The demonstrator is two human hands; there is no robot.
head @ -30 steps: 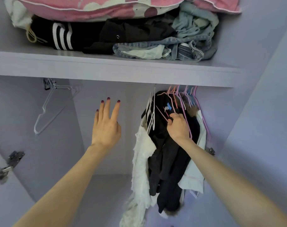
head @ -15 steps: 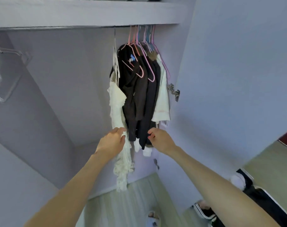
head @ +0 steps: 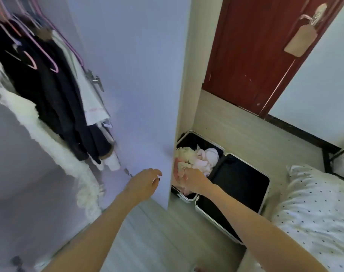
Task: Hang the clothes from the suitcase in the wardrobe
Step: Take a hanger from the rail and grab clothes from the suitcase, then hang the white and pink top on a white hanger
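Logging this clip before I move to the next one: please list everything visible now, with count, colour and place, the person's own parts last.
Suitcase: one, black inside with a silver rim, open on the floor right of the wardrobe door.
Clothes in suitcase: a pile, cream and pale pink, in its far half.
Wardrobe door: one, lilac, open, centre.
Hanging clothes: several, dark and white, in the wardrobe at left.
Hangers: several, mostly pink, top left.
Room door: one, red-brown, top right.
Bedding: white with dark dots, lower right.
Left hand: loosely curled, holding nothing, before the door's edge.
Right hand: over the pile; grip unclear.
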